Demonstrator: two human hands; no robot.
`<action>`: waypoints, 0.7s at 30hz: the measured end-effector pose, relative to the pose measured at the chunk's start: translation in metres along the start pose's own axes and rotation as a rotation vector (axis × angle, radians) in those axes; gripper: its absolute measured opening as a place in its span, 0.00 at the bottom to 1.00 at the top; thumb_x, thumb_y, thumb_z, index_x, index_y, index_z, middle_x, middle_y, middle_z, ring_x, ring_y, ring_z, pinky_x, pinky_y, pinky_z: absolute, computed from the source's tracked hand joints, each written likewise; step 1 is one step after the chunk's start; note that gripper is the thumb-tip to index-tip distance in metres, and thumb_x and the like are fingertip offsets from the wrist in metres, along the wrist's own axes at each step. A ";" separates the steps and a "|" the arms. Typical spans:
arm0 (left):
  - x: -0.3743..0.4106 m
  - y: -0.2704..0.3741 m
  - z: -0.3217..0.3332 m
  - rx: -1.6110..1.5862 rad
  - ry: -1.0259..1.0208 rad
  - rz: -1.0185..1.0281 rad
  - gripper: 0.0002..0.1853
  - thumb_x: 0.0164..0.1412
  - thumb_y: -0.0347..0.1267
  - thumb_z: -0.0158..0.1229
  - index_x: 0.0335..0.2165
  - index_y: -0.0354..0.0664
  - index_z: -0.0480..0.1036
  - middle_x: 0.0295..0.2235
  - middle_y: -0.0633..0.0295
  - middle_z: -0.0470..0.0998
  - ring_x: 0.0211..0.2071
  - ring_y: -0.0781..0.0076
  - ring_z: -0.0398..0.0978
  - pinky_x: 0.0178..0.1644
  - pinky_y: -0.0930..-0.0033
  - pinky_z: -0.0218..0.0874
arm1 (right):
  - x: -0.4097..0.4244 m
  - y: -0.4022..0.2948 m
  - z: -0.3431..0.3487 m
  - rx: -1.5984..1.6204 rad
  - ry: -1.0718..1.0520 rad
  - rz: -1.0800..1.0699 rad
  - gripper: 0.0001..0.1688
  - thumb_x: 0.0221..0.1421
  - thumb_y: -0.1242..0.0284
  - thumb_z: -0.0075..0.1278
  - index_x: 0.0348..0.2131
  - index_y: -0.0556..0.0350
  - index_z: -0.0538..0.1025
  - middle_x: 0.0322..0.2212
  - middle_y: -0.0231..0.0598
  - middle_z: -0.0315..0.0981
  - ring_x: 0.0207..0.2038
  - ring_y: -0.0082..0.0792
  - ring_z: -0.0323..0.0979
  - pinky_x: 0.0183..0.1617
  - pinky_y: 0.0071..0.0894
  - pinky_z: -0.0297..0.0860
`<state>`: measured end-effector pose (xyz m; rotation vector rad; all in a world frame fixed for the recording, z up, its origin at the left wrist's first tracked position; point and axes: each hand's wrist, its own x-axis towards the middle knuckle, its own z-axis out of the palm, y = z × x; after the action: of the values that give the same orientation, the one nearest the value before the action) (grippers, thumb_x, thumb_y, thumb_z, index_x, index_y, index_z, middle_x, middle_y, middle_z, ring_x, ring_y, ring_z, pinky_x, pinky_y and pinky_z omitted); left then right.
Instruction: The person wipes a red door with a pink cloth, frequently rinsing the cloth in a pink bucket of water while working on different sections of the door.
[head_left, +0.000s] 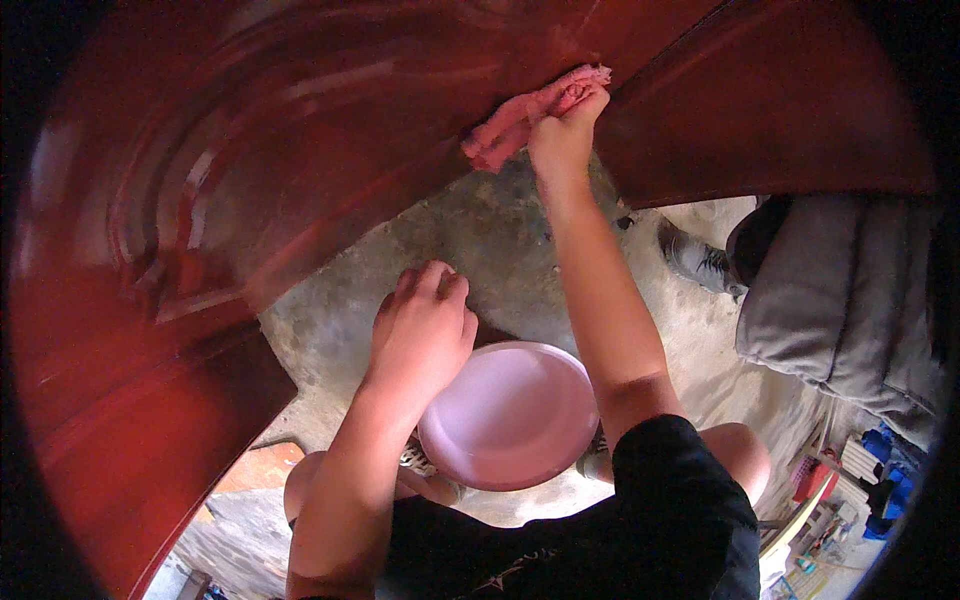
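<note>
A crumpled pink cloth (510, 124) is gripped in my right hand (566, 131). My right arm reaches far forward, and the cloth rests against the lower edge of a glossy dark-red panel (337, 142) with curved raised moulding. Next to the cloth, a seam separates this panel from another red section (765, 112) on the right. My left hand (427, 322) is curled into a loose fist above the floor, with no object visible in it; its palm side is hidden. Between my forearms, a pale pink basin (517, 405) stands close to my feet. No water can be made out inside.
Stained concrete floor (480, 232) lies below the panels. At the right is another person's grey trouser leg (825, 285) and grey shoe (694, 259). An orange board (259, 465) lies at the lower left. Mixed clutter (832, 487) fills the lower right.
</note>
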<state>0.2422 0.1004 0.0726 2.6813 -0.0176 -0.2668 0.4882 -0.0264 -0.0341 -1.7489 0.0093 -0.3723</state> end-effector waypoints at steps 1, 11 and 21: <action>-0.003 -0.001 -0.001 0.015 -0.001 -0.002 0.14 0.59 0.31 0.59 0.42 0.35 0.77 0.47 0.54 0.75 0.49 0.51 0.76 0.49 0.50 0.74 | 0.006 0.016 -0.005 -0.016 -0.012 0.052 0.39 0.51 0.92 0.50 0.58 0.51 0.57 0.51 0.41 0.65 0.55 0.37 0.67 0.64 0.36 0.63; -0.003 0.004 0.006 -0.063 0.025 0.063 0.07 0.59 0.28 0.60 0.37 0.39 0.77 0.46 0.58 0.77 0.47 0.48 0.77 0.50 0.49 0.73 | 0.094 0.119 -0.072 0.091 0.182 0.455 0.33 0.51 0.85 0.52 0.55 0.55 0.62 0.49 0.45 0.66 0.56 0.40 0.68 0.60 0.38 0.68; -0.018 -0.004 -0.022 -0.072 0.099 -0.003 0.06 0.60 0.28 0.59 0.37 0.40 0.77 0.47 0.57 0.76 0.48 0.47 0.76 0.51 0.49 0.73 | 0.071 -0.092 -0.037 -0.270 0.284 -0.448 0.35 0.50 0.88 0.51 0.58 0.65 0.62 0.53 0.61 0.62 0.58 0.64 0.65 0.67 0.49 0.61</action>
<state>0.2288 0.1140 0.0937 2.6197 0.0257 -0.1326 0.5283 -0.0568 0.0773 -1.9451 -0.1356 -0.9826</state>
